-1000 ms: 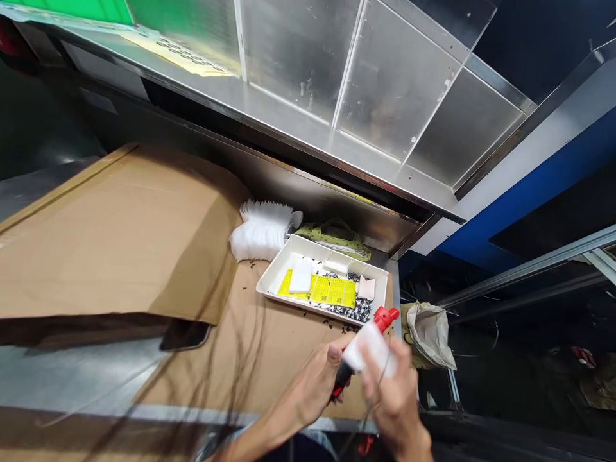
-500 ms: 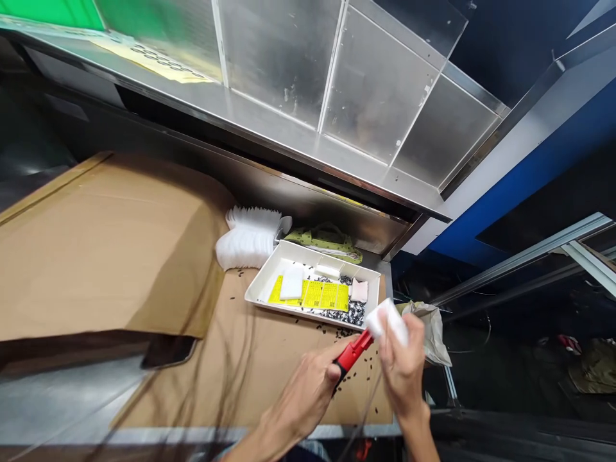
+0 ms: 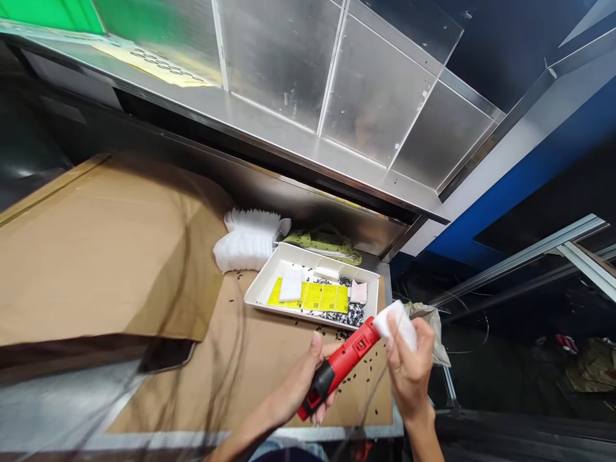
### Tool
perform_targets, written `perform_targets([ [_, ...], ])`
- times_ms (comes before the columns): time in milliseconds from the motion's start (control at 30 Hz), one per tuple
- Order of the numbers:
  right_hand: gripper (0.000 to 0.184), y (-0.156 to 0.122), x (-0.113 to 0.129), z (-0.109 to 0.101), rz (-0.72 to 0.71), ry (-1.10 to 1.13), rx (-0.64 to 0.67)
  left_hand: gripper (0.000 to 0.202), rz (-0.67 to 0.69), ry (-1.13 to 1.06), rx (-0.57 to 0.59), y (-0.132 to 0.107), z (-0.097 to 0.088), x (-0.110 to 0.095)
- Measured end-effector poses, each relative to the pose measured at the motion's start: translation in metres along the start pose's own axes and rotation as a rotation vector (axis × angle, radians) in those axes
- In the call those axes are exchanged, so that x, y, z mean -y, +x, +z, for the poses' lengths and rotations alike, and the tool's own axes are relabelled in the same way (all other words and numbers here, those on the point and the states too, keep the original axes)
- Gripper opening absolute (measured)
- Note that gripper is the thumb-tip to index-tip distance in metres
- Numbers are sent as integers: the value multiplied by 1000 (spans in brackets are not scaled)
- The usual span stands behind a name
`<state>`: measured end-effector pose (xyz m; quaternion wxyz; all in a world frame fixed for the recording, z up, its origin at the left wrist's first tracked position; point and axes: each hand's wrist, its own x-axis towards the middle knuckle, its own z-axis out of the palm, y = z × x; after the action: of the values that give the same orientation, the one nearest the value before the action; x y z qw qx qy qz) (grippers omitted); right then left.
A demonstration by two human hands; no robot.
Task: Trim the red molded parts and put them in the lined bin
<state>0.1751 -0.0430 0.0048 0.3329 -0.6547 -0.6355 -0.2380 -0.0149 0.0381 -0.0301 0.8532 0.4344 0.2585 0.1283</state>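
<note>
My left hand (image 3: 308, 378) is closed around the lower end of a red and black hand tool (image 3: 339, 367), which points up and to the right. My right hand (image 3: 411, 369) pinches a white pad (image 3: 397, 321) against the tool's upper tip. Just beyond the hands lies a white tray (image 3: 269, 282) holding yellow label sheets (image 3: 320, 297), white pads and small dark pieces.
Brown cardboard (image 3: 96, 250) covers the metal bench, with small dark pieces scattered on it. A stack of white pads (image 3: 248, 240) and a green strap item (image 3: 327, 242) lie behind the tray. A crumpled bag (image 3: 430, 321) hangs at the bench's right edge. A steel shelf (image 3: 298, 128) overhangs.
The white pad has slid from the tool's middle up to its tip, baring the red body. My left hand has shifted down to the tool's lower end.
</note>
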Motion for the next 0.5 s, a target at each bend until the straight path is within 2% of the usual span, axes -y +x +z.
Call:
perform_targets([
  [100,33,0,2,-1,-75,14,10,101,-37,-45,39,-4,3,-9],
  [200,34,0,2,-3,-26,-19,-52,93,-60,-118,62,-9,8,-16],
  [367,33,-5,4,2,-35,29,-24,86,-117,-300,124,-10,12,-17],
  [433,35,-10,7,6,26,39,-81,82,-151,-369,167,-8,11,-15],
  [500,37,-15,14,9,62,60,-55,74,-156,-446,226,-5,10,-14],
])
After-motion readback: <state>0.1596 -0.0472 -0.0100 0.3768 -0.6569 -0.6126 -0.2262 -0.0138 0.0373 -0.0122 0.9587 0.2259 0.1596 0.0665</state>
